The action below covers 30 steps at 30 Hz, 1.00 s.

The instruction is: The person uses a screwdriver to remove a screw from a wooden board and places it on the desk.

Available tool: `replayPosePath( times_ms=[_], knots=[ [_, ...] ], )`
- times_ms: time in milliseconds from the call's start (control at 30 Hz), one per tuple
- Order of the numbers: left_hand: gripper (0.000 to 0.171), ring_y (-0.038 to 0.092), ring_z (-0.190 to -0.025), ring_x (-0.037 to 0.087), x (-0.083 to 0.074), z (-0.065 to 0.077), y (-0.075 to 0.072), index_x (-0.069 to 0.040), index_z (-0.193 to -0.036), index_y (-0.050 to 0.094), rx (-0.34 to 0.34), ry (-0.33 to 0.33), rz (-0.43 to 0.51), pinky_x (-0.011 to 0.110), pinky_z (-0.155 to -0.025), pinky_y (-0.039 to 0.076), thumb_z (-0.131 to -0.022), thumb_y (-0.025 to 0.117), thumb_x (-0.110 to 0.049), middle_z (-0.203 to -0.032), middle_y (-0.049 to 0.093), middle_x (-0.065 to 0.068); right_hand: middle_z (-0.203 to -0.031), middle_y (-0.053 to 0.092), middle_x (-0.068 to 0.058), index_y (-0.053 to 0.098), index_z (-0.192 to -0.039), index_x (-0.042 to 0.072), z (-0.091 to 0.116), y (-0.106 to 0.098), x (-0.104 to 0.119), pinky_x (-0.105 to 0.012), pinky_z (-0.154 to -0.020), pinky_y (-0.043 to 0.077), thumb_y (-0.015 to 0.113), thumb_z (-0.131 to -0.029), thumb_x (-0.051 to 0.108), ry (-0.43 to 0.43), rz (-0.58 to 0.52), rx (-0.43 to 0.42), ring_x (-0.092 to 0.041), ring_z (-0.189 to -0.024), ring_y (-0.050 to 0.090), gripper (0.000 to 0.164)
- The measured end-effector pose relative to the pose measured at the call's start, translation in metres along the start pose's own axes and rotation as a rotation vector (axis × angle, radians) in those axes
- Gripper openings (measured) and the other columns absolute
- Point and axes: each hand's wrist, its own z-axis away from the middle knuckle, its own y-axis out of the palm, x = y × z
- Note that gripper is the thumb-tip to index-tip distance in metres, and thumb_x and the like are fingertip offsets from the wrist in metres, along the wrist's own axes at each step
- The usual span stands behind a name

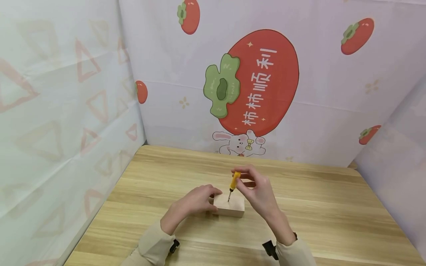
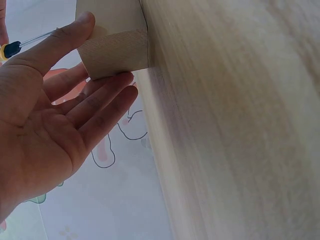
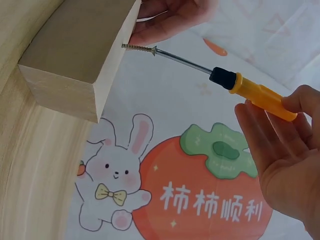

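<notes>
A pale wooden block [image 1: 229, 208] lies on the table, its left end gripped by my left hand [image 1: 197, 200] between thumb and fingers. In the right wrist view a screw [image 3: 140, 48] stands out of the block's top face. Its head meets the tip of a screwdriver [image 3: 255, 92] with a yellow handle and black collar. My right hand [image 1: 257, 188] pinches the upper end of that handle with thumb and fingers. Seen from the head, the screwdriver leans slightly, its top towards the right. The left wrist view shows my thumb and fingers [image 2: 107, 102] on opposite sides of the block.
The wood-grain table [image 1: 316, 210] extends around the block. Behind it hangs a white cloth [image 1: 323, 111] printed with persimmons and a rabbit. Another patterned cloth [image 1: 66, 122] hangs along the left side. Black straps [image 1: 270, 249] sit at the wrists.
</notes>
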Motion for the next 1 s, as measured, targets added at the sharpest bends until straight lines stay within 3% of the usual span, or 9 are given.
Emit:
replayPosePath(
  times_ms=[233, 500, 600, 833, 1000],
  knots=[
    [0.055, 0.062, -0.114, 0.017, 0.0, 0.001, 0.002, -0.011, -0.132, 0.064, 0.006, -0.005, 0.002, 0.036, -0.097, 0.051, -0.083, 0.081, -0.029, -0.125, 0.066, 0.004, -0.103, 0.07, 0.0, 0.071, -0.109, 0.013, 0.001, -0.003, 0.0, -0.027, -0.064, 0.059, 0.077, -0.082, 0.0, -0.003, 0.022, -0.041, -0.014, -0.087, 0.07, 0.03],
    [0.054, 0.062, -0.114, 0.017, 0.001, -0.001, 0.003, -0.011, -0.131, 0.065, -0.002, -0.007, 0.008, 0.036, -0.098, 0.051, -0.082, 0.081, -0.028, -0.124, 0.067, 0.003, -0.108, 0.073, -0.013, 0.072, -0.113, 0.007, -0.001, -0.014, 0.001, -0.032, -0.069, 0.061, 0.068, -0.09, -0.004, -0.012, -0.169, 0.157, -0.019, -0.086, 0.071, 0.026],
    [0.054, 0.062, -0.114, 0.017, 0.001, -0.001, 0.003, -0.011, -0.132, 0.065, 0.0, -0.009, 0.006, 0.036, -0.098, 0.051, -0.082, 0.081, -0.028, -0.124, 0.066, 0.003, -0.109, 0.072, -0.008, 0.073, -0.113, 0.009, -0.001, -0.014, 0.001, -0.03, -0.068, 0.061, 0.071, -0.087, -0.002, 0.004, -0.126, 0.126, -0.016, -0.087, 0.07, 0.028],
    [0.054, 0.063, -0.112, 0.017, 0.001, 0.0, 0.002, -0.011, -0.131, 0.065, 0.003, -0.003, 0.001, 0.036, -0.097, 0.051, -0.083, 0.081, -0.028, -0.123, 0.067, 0.004, -0.098, 0.067, -0.004, 0.074, -0.106, 0.013, 0.002, -0.006, 0.001, -0.027, -0.061, 0.059, 0.081, -0.078, -0.001, 0.0, -0.032, -0.031, -0.008, -0.086, 0.066, 0.032],
    [0.054, 0.062, -0.114, 0.018, 0.001, -0.001, 0.002, -0.011, -0.131, 0.065, 0.003, -0.004, 0.001, 0.037, -0.098, 0.051, -0.082, 0.081, -0.027, -0.124, 0.067, 0.004, -0.097, 0.07, -0.002, 0.074, -0.106, 0.014, 0.001, -0.008, 0.002, -0.028, -0.063, 0.059, 0.078, -0.081, -0.002, -0.022, -0.01, -0.013, -0.012, -0.085, 0.068, 0.031]
  ],
)
